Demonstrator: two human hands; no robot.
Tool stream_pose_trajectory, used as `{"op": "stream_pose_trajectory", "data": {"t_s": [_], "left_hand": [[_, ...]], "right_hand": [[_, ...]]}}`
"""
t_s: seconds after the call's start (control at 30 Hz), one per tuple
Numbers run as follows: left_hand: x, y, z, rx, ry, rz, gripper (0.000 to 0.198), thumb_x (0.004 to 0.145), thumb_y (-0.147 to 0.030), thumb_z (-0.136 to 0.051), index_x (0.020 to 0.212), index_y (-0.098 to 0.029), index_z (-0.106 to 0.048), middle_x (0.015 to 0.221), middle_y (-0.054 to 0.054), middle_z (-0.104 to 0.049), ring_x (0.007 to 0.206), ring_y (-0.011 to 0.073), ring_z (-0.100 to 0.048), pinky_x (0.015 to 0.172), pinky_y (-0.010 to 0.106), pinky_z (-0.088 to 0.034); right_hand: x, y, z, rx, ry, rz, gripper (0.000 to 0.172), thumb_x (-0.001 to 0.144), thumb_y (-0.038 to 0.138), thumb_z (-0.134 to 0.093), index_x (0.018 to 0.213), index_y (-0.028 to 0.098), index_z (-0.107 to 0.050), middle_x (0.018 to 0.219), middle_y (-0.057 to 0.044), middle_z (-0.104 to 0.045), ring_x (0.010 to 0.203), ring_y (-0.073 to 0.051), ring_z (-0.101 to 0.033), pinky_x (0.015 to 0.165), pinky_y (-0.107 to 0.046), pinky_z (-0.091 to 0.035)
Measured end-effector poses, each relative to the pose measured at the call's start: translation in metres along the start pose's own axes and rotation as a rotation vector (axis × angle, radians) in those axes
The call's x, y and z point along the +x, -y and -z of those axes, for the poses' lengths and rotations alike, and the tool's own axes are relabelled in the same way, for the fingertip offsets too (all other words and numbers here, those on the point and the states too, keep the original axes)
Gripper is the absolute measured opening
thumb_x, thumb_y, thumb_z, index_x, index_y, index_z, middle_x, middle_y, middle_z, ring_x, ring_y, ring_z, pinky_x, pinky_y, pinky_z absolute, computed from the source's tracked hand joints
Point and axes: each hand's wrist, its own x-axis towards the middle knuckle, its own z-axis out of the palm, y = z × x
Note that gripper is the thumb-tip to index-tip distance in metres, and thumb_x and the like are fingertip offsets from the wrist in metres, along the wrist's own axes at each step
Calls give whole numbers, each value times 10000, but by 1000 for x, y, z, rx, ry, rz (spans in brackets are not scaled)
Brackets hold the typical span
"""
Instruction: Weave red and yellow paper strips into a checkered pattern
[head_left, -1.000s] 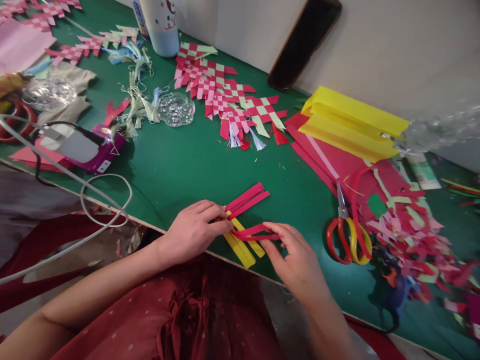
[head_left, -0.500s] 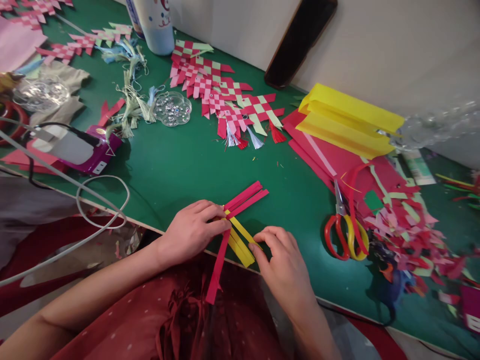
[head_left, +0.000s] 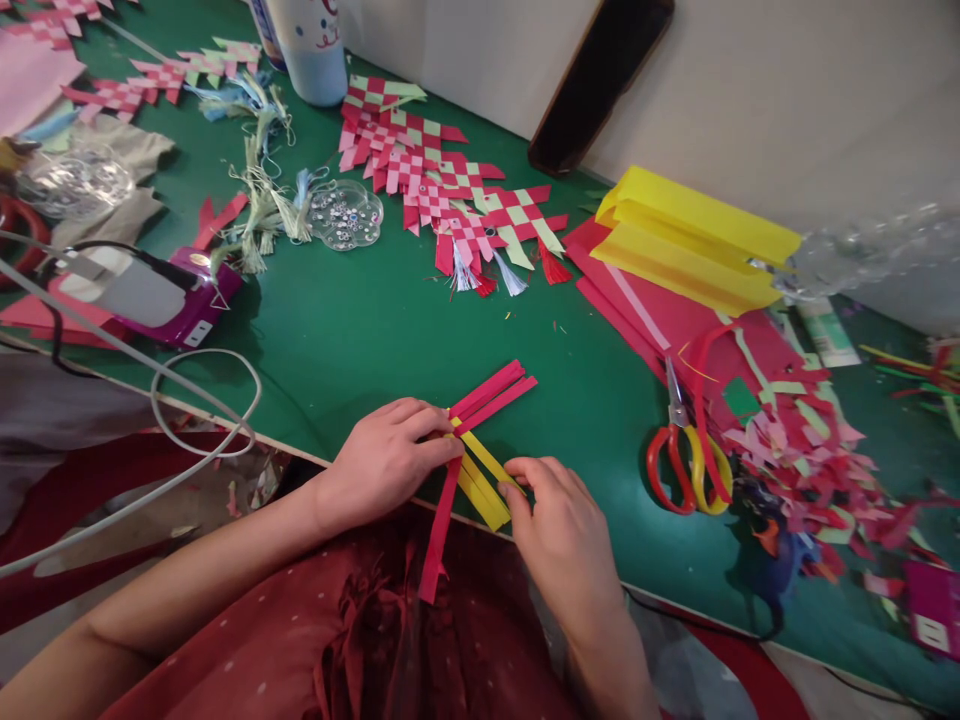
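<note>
Red paper strips (head_left: 491, 397) and yellow paper strips (head_left: 482, 490) cross each other near the table's front edge. My left hand (head_left: 394, 450) pinches the crossing, its fingertips covering most of the join. From under those fingers one red strip hangs down over the edge, towards my lap. My right hand (head_left: 559, 530) grips the end of one yellow strip between thumb and fingers, held apart from the other yellow strips beside it.
Scissors (head_left: 684, 450) with red and yellow handles lie to the right, beside a heap of paper scraps (head_left: 802, 440). Woven paper fish (head_left: 450, 180) lie at the back. Folded yellow paper (head_left: 690, 240) rests on red sheets. A white cable (head_left: 202, 400) loops at left.
My right hand has shifted very slightly, still on the yellow strip. The left hand stays in place on the crossing.
</note>
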Motion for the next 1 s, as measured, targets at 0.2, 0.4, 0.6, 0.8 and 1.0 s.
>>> {"op": "stream_pose_trajectory", "data": {"t_s": [0.2,0.4,0.6,0.8,1.0], "left_hand": [[0,1,0,18,-10,-4,202,975,-181,-495,1063,-216,-673,1095,58,-664,1064,196,-612,929,363,-507],[0,1,-1,10,-13,-5,204,974,-177,-496,1061,-216,-677,1084,51,-662,1058,192,-612,916,362,-509],[1,0,1,1,-1,-1,202,987,-203,-487,1087,-215,-662,1091,53,-667,1047,192,-613,911,358,-508],[1,0,2,17,-1,-9,220,1005,-226,-450,1144,-184,-616,1097,69,-673,1045,193,-621,908,357,-508],[2,0,0,12,-10,-12,211,1000,-206,-453,1122,-197,-624,1087,59,-681,1044,185,-630,914,353,-509]], "right_hand": [[1,9,3,-33,112,-100,90,859,142,-535,876,214,-587,864,-51,-641,816,-231,-558,735,-357,-419],[0,15,2,-55,64,-65,140,875,127,-454,798,222,-523,805,-62,-617,801,-230,-543,733,-353,-408],[4,4,10,277,156,-177,113,864,220,-492,968,233,-535,787,-12,-644,720,-188,-607,655,-317,-443],[9,-7,14,892,242,-411,339,812,409,-651,1052,225,-498,829,13,-619,610,-117,-617,564,-251,-501],[10,-10,12,1050,116,-426,272,803,441,-708,893,208,-599,723,12,-635,602,-110,-616,595,-235,-526]]}}
